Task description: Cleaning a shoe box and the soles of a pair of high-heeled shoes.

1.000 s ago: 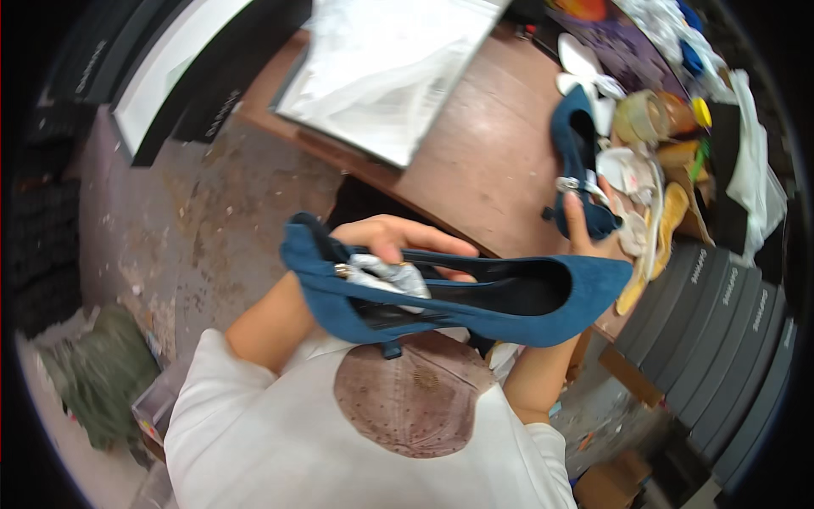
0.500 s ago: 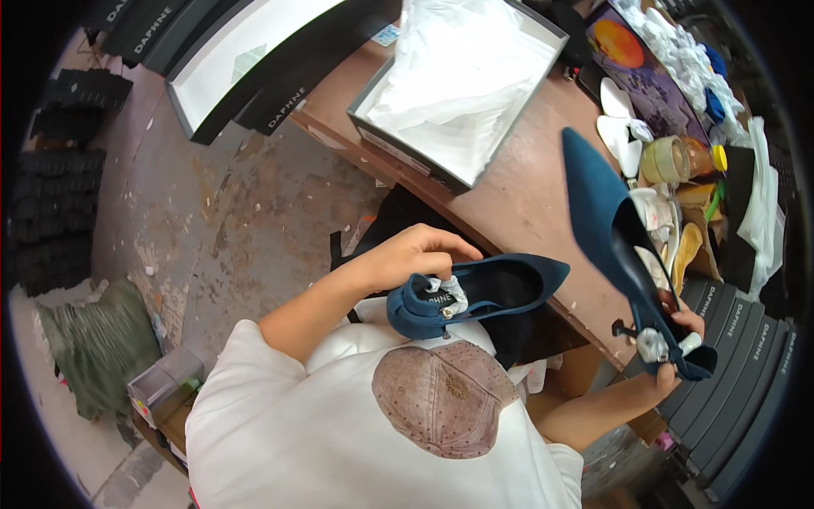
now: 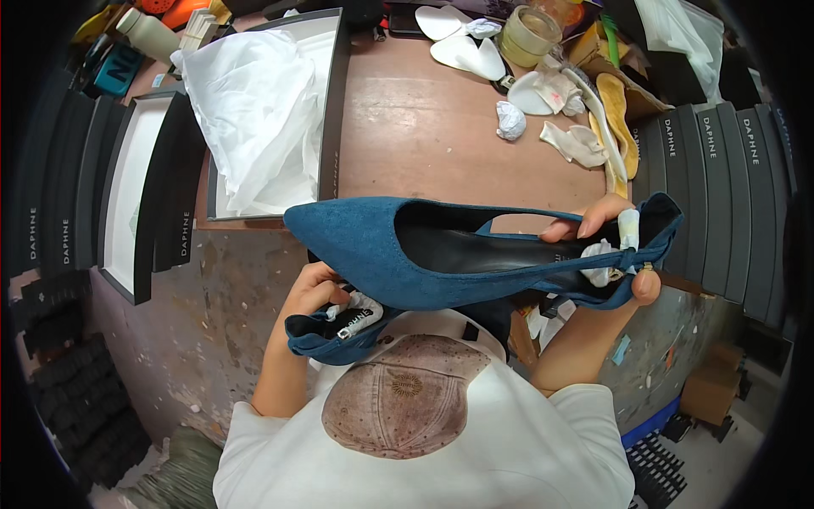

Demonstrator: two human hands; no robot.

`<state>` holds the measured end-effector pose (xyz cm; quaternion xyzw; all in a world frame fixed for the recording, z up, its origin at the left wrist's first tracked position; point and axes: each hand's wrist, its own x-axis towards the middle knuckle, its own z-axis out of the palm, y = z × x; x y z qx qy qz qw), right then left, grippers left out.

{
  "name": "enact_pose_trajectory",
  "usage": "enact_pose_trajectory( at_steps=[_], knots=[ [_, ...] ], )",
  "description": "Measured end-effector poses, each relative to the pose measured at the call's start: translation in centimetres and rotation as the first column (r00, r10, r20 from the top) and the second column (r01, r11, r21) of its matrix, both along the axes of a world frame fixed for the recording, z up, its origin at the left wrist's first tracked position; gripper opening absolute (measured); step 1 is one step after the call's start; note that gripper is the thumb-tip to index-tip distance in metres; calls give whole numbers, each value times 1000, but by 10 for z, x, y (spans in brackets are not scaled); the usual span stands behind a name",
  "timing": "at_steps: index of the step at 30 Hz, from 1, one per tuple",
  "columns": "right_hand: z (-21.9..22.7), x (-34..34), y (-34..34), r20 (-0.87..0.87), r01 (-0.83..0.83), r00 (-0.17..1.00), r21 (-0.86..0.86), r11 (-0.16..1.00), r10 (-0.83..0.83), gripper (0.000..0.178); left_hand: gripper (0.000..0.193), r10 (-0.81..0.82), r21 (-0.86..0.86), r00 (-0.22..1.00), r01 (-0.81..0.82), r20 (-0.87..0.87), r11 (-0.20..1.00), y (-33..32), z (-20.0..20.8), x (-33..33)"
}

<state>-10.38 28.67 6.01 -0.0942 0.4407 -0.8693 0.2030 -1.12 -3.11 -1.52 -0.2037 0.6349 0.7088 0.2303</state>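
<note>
In my right hand (image 3: 612,233) is a blue pointed slingback shoe (image 3: 356,254), gripped round its heel end. Its toe points left, and white wrapping covers part of its strap and buckle. My left hand (image 3: 318,288) has its fingers curled at a second blue shoe (image 3: 331,343), holding it lower and nearer my body. The first shoe's toe overlaps this second one and hides most of its front. White wrapping also shows inside the second shoe's heel end.
An open shoebox (image 3: 331,127) with white tissue paper (image 3: 250,119) sits on the table (image 3: 407,110). A box lid (image 3: 136,204) stands at left. Grey shoeboxes (image 3: 704,187) line the right. Crumpled paper (image 3: 510,120), a glass jar (image 3: 530,36) and white insoles (image 3: 466,56) lie at the back.
My view has turned toward the table. The right-hand shoe has swung from nearly upright to lying across in front of me, over the left-hand shoe. Both hands keep their shoes.
</note>
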Motion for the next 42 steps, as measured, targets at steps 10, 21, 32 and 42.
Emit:
enact_pose_trajectory(
  at_steps=[10,21,32,42],
  knots=[
    [-5,-1,6,31,171,984,108,979,-175,63,61,6,266,998,-22,62,964,13,-13,-13],
    [-91,48,-23,833,617,550,-353,703,-64,66,75,157,986,975,-142,155,-91,81,-59,-49],
    [-135,65,-36,881,696,410,-470,543,236,66,84,-32,993,998,49,-45,112,80,-90,-58],
    [-147,73,-41,834,589,483,-535,606,267,77,52,-55,998,998,9,-6,56,73,-112,-52]
  ],
)
